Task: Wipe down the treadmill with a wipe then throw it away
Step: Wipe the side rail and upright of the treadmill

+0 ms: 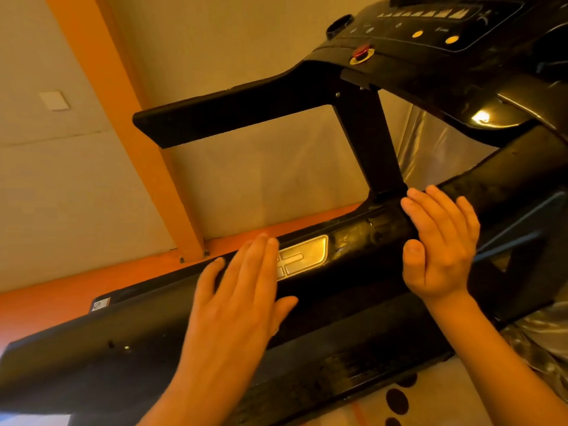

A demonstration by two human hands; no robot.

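The treadmill (353, 241) fills most of the view and runs on a slant from seven o'clock up to one o'clock. Its console (430, 35) sits at one o'clock, with a red stop button (362, 55) just below the console's near edge. The person's two hands lie on the thick black rail (507, 179) that crosses the lower half of the view.

The left hand (242, 287), at six o'clock, is flat with its fingers straight and together. It rests on the rail, and its fingertips touch the edge of a metal plate (307, 256) set into it. The right hand (439, 241), at four o'clock, is also open: its fingers are straight and laid over the rail beside the foot of the upright post (368, 142), and its thumb stands free.

No wipe shows in either hand, under either palm or anywhere on the machine. No bin is in view either.

Judging by this, the wiping has either not begun or has paused, because the hands touch the rail bare. The rail's sheen is patchy near the plate, but whether that is damp or only reflected light cannot be told.

As far as can be seen, the whole job is still to do: taking hold of a wipe, going over the rail, the side handle (230, 118) at eleven o'clock and the console, then throwing the wipe away.
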